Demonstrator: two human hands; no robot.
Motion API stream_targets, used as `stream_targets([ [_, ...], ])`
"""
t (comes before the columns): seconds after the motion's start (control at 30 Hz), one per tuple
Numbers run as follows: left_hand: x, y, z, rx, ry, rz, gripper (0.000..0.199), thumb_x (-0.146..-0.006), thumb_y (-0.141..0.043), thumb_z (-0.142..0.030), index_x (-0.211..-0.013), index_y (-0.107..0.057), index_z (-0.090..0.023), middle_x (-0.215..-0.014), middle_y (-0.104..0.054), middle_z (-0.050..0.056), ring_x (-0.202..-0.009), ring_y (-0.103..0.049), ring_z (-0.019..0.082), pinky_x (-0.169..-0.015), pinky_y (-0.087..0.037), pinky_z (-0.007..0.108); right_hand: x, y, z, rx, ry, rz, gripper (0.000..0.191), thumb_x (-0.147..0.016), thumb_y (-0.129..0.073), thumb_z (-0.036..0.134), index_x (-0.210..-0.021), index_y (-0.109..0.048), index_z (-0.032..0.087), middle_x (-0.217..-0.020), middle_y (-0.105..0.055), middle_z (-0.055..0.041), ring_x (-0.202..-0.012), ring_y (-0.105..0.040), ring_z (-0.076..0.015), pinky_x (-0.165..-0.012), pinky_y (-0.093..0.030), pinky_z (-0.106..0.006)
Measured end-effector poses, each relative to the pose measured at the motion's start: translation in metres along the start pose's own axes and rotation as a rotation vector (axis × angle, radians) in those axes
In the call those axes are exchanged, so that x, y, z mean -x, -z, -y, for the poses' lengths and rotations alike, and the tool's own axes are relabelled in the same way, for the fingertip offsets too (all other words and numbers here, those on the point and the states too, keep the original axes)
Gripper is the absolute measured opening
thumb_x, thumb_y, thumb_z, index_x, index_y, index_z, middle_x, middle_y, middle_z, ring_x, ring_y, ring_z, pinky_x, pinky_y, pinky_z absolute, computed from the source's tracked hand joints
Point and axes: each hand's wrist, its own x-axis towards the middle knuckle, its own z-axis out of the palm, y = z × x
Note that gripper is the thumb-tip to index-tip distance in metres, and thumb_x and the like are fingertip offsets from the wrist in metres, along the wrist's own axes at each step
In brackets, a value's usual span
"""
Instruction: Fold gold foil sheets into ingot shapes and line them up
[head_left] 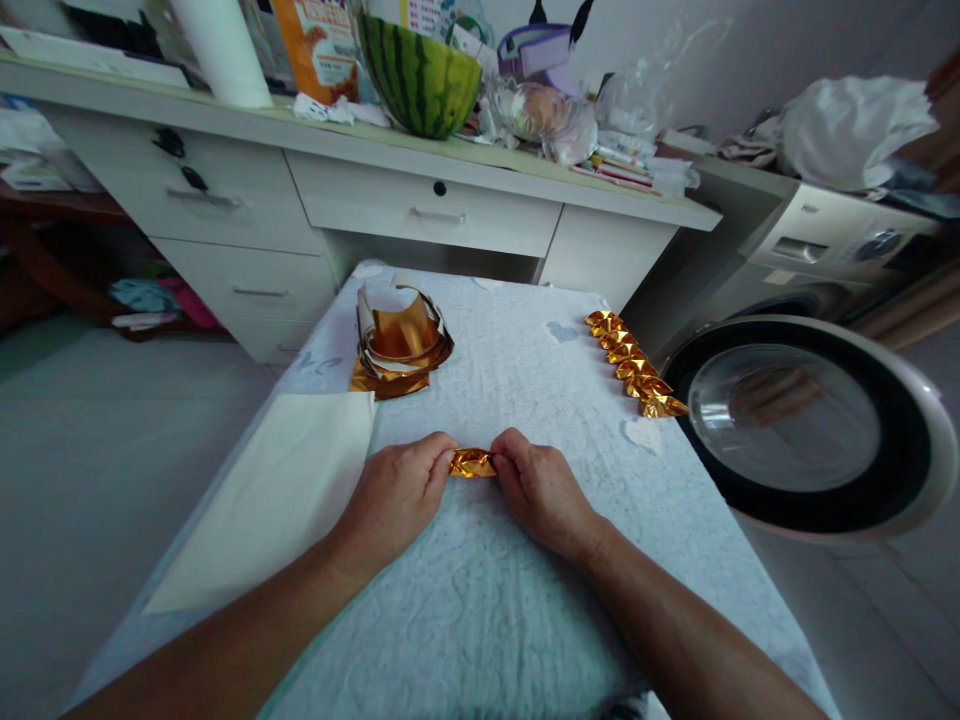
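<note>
A small folded piece of shiny gold foil paper [472, 463] is stretched between my two hands, just over the cloth-covered table [480, 580]. My left hand [401, 485] pinches its left end, and my right hand [540, 485] grips the right end; the fingertips under the foil are hidden. Beyond my left hand stands a curled stack of gold foil sheets [405, 340] with pale undersides. At the table's right edge lies a row of several folded gold foil pieces [634, 365], pointed at their ends.
A large pale paper sheet [262, 500] lies along the table's left side. Behind is a white desk [420, 220] with drawers, bearing a cut watermelon [420, 80], an orange packet [319, 50] and plastic bags. On the right, a washing machine's round door [810, 420] hangs open beside the table.
</note>
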Motion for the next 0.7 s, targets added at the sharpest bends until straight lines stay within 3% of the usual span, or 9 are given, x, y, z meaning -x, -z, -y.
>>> stream_targets([
  [0.3,0.0001,-0.0004,-0.0011,-0.023,0.003,-0.008,0.027,-0.097,-0.037,-0.027,-0.092,-0.062,-0.022,-0.079,-0.072,0.0,-0.074,-0.069,0.019,-0.066,-0.042,0.029,-0.0005,-0.0036,-0.0002,0.022,-0.037,0.011,0.014,-0.096,-0.04,0.019,-0.093,-0.054,0.019,-0.071,-0.062,-0.0005,-0.061,-0.058,-0.0138,-0.059,-0.035,-0.022],
  [0.53,-0.0014,-0.0003,-0.003,-0.064,-0.003,-0.058,0.024,-0.094,-0.038,-0.023,-0.098,-0.062,-0.022,-0.081,-0.073,0.0,-0.073,-0.07,0.021,-0.064,-0.043,0.03,0.0016,-0.0055,0.0036,0.022,0.036,0.056,0.015,-0.097,-0.038,0.02,-0.099,-0.053,0.018,-0.073,-0.063,-0.002,-0.064,-0.059,-0.0148,-0.061,-0.037,-0.023],
  [0.7,-0.0002,-0.0026,-0.0011,-0.033,-0.039,-0.039,0.022,-0.094,-0.039,-0.023,-0.096,-0.061,-0.022,-0.078,-0.072,-0.001,-0.07,-0.069,0.019,-0.063,-0.042,0.028,0.0013,-0.0051,-0.0004,0.011,0.044,0.02,0.014,-0.096,-0.038,0.019,-0.098,-0.052,0.019,-0.072,-0.062,-0.0007,-0.062,-0.058,-0.0137,-0.06,-0.037,-0.022],
])
